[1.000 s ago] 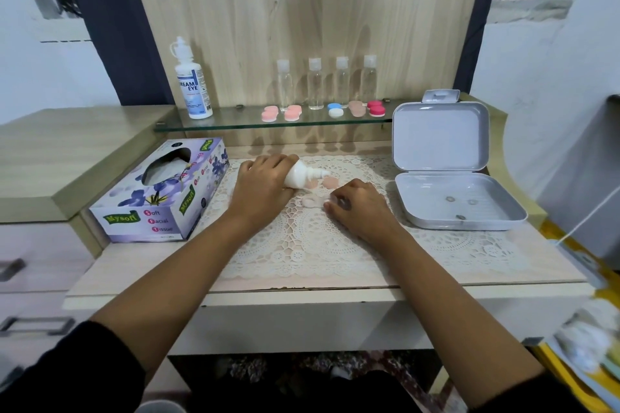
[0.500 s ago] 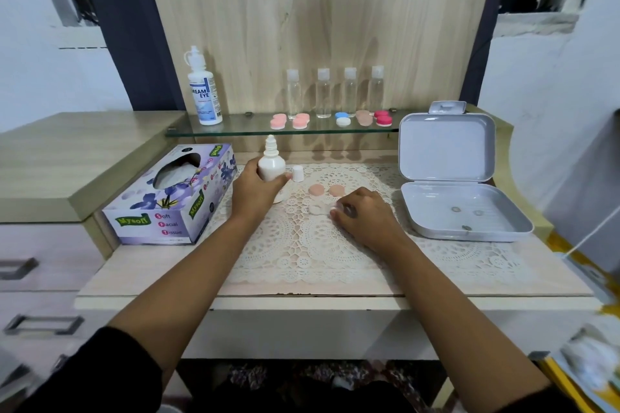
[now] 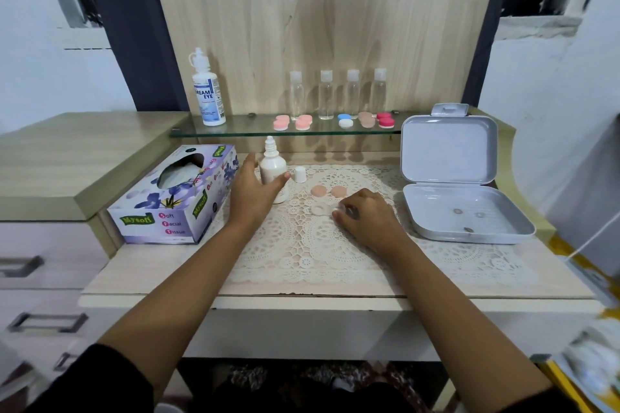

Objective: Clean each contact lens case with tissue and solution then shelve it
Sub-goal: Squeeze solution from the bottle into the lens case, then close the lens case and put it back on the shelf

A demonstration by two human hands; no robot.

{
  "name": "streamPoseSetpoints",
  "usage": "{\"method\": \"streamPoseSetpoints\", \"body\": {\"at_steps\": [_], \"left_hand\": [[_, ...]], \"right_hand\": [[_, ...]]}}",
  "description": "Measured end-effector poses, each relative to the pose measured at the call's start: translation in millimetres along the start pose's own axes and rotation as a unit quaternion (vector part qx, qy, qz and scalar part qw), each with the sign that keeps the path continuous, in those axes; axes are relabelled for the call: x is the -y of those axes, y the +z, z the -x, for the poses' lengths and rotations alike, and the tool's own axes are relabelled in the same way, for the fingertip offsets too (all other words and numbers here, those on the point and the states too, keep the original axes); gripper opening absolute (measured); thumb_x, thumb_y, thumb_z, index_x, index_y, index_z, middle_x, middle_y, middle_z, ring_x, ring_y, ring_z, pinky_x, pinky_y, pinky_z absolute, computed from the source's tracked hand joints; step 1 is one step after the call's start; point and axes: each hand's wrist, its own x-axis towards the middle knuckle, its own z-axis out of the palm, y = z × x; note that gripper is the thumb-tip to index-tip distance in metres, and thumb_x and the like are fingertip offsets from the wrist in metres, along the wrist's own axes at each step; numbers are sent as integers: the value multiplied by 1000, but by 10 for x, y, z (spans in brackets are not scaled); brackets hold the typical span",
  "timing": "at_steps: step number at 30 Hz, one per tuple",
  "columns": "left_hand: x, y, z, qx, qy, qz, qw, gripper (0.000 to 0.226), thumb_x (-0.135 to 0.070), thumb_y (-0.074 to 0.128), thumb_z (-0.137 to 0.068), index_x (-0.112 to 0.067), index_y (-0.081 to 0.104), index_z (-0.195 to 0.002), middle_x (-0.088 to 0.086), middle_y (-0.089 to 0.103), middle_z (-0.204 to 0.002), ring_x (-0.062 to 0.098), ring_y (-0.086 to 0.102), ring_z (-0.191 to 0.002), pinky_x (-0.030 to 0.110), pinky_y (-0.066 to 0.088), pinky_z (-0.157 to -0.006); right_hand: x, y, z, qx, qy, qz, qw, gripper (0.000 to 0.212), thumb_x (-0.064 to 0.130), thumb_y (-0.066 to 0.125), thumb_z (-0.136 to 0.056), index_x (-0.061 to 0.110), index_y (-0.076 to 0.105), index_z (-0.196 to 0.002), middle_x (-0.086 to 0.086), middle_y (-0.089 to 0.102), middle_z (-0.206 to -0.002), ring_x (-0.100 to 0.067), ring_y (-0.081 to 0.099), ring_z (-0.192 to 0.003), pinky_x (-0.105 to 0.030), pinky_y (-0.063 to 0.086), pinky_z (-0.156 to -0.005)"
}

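A small white solution bottle [image 3: 271, 166] stands upright on the lace mat [image 3: 335, 245], its loose white cap [image 3: 300, 174] beside it. My left hand [image 3: 256, 193] is spread open just in front of the bottle, fingers straight, thumb near its base. An open clear lens case [image 3: 318, 209] lies on the mat with two peach lids [image 3: 328, 191] behind it. My right hand [image 3: 367, 220] holds the case's right end with curled fingers. The purple tissue box [image 3: 174, 198] sits to the left.
A glass shelf [image 3: 255, 131] carries a larger solution bottle [image 3: 208, 94], several clear bottles [image 3: 337, 94] and several coloured lens cases [image 3: 335, 120]. An open grey box [image 3: 459, 188] stands on the right. Drawers are at the left.
My left hand tilted the small bottle over the case, then stood it upright at the back of the mat and has now let go, opening. My right hand stayed on the case.
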Motion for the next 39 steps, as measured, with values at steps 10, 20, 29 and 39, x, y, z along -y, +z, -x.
{"method": "streamPoseSetpoints", "body": {"at_steps": [10, 20, 29, 39], "left_hand": [[-261, 145, 201, 35, 287, -78, 954, 27, -12, 61, -88, -5, 61, -114, 5, 59, -104, 8, 50, -93, 15, 39, -83], [-283, 545, -51, 212, 60, -205, 954, 50, -25, 60, -89, -5, 47, -134, 10, 51, -136, 24, 49, -123, 29, 38, -95], [-299, 649, -85, 188, 27, -246, 950, 20, -19, 60, -85, 0, 65, -79, 17, 68, -88, 28, 62, -83, 33, 44, -67], [-349, 392, 108, 188, 64, -111, 974, 27, -18, 60, -86, -8, 65, -111, 0, 64, -101, 10, 55, -88, 21, 39, -74]], "right_hand": [[1, -6, 7, -3, -1, 0, 1000, 29, 36, 56, -88, 13, 68, -101, -7, 59, -106, -26, 49, -103, -36, 42, -87], [-1, -2, 8, -4, 0, 0, 1000, 28, 36, 57, -87, 13, 67, -100, -9, 58, -107, -28, 49, -103, -38, 43, -88], [10, -7, 6, 1, 2, -5, 1000, 30, 36, 56, -88, 13, 67, -103, -9, 58, -108, -28, 49, -104, -41, 42, -92], [9, -3, 11, -4, 2, -3, 1000, 29, 37, 56, -88, 13, 67, -101, -8, 58, -107, -27, 49, -104, -39, 43, -88]]}}
